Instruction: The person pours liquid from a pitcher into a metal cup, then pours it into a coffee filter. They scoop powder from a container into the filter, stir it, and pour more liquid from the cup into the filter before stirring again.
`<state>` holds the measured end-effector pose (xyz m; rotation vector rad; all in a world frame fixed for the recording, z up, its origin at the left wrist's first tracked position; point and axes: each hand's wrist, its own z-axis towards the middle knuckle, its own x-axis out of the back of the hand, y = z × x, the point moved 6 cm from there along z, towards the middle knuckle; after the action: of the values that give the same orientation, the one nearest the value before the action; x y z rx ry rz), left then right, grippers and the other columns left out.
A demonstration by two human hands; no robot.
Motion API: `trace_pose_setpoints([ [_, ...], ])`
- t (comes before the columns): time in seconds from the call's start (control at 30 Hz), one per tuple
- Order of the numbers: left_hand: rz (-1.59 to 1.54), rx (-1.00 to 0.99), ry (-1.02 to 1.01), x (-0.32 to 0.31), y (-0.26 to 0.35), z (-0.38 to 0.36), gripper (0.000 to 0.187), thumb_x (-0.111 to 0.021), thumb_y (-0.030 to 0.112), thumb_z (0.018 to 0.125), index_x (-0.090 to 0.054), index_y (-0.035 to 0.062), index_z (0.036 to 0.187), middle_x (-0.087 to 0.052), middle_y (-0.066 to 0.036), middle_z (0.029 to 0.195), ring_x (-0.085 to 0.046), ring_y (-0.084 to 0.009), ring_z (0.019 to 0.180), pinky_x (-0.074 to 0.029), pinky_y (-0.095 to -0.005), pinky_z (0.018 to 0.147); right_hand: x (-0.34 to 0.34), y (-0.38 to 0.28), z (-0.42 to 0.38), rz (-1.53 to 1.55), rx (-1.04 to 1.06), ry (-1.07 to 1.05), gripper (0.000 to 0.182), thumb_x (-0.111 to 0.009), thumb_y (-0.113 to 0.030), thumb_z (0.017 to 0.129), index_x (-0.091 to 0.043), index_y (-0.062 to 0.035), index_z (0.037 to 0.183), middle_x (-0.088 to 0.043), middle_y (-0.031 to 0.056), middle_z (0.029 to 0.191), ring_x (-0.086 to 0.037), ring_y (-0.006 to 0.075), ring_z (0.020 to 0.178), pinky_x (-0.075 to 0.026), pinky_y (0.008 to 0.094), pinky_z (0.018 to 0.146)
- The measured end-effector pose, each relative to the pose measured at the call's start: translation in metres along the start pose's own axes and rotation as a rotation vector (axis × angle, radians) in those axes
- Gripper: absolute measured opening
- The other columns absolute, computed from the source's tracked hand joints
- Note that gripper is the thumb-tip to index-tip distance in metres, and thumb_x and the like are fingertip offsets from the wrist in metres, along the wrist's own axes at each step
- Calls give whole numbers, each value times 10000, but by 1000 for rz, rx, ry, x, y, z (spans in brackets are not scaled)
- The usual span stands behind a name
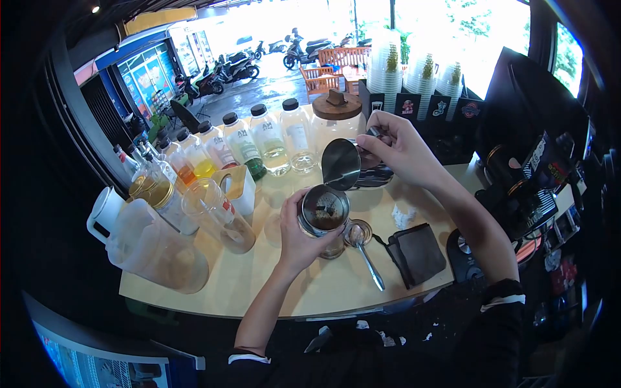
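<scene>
Bottles [274, 145] stand beyond left hand [299, 240].

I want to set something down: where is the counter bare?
Bare counter shows between the frosted pitcher and the left forearm, and between that forearm and the spoon, towards the front edge. Crowded: the back, lined with bottles, and the left, behind that pitcher.

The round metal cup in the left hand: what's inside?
Inside the round silver metal cup I see brown, speckled stuff and a small dark piece. What lies underneath is covered, so it can't be seen.
</scene>
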<state>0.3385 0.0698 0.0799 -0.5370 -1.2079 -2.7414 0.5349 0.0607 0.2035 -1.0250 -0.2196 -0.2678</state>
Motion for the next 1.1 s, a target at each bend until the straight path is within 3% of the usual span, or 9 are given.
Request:
trace_pose_setpoints([
  [0.1, -11, -34, 10, -1, 1, -1, 853, -882, 161, 583, -385, 28, 1263, -510, -124, 1246, -544, -214, 1131, -432, -343, 990, -1, -7, -1, 19, -23, -10, 232, -644, -126, 854, -466, -22, 748, -388, -40, 623, -344, 34, 595, -319, 232, 512],
  [0.17, -2, -67, -2, 0, -1, -1, 861, -884, 160, 580, -379, 30, 1266, -496, -125, 1259, -539, -218, 1138, -432, -346, 994, -3, -7, -1, -109, -66, -76, 170, -571, -86, 931, -448, -22, 833, -577, 10, 790, -589, 24, 756, -543, 189, 668],
  [0.3, 40, -138, -11, 2, 8, 1, 856, -880, 152, 578, -382, 31, 1264, -482, -123, 1261, -532, -224, 1147, -434, -349, 994, -1, -1, -3, -4, -81, -77, 172, -575, -83, 930, -454, -28, 821, -574, 8, 775, -571, 21, 717, -509, 186, 621],
  [0.37, 48, -120, -8, 4, 11, 2, 847, -877, 148, 579, -388, 30, 1261, -489, -122, 1247, -532, -221, 1145, -433, -348, 993, 2, 1, -7, 212, -74, -12, 195, -610, -112, 901, -489, -31, 772, -504, -42, 663, -493, 3, 619, -402, 178, 542],
  [0.43, 59, -101, -4, 6, 11, 2, 838, -875, 144, 581, -394, 28, 1258, -496, -120, 1233, -532, -218, 1143, -433, -346, 992, 8, 1, -13, 168, -78, 17, 187, -609, -114, 904, -495, -34, 778, -522, -37, 677, -505, 5, 630, -412, 177, 550],
  [0.5, 16, 31, 8, 7, 3, 3, 789, -851, 262, 590, -428, 86, 1233, -548, -110, 1214, -510, -274, 1146, -204, -473, 1100, 15, 8, -19, 126, -84, 47, 180, -608, -115, 906, -501, -37, 785, -540, -32, 690, -518, 8, 641, -423, 176, 559],
  [0.53, 16, 34, 9, 7, 3, 4, 789, -851, 262, 590, -428, 86, 1233, -548, -110, 1214, -510, -274, 1146, -204, -473, 1100, 18, 20, -23, 192, -104, 76, 173, -607, -114, 907, -503, -40, 790, -551, -27, 701, -513, 8, 638, -420, 176, 559],
  [0.63, -2, 31, 20, 9, 1, 8, 761, -869, 205, 577, -453, 30, 1190, -585, -147, 1128, -576, -248, 1055, -465, -359, 925, 24, 60, -37, 298, -149, 150, 165, -610, -114, 906, -507, -46, 798, -559, -24, 710, -504, 9, 630, -419, 176, 558],
  [1.1, -94, 148, -86, 6, 1, 7, 793, -871, 183, 596, -415, 12, 1222, -609, -151, 1112, -616, -220, 1037, -491, -346, 924, 20, 203, -83, 342, -291, 371, 199, -581, -142, 933, -464, -77, 785, -506, -24, 691, -509, 33, 641, -420, 195, 568],
])
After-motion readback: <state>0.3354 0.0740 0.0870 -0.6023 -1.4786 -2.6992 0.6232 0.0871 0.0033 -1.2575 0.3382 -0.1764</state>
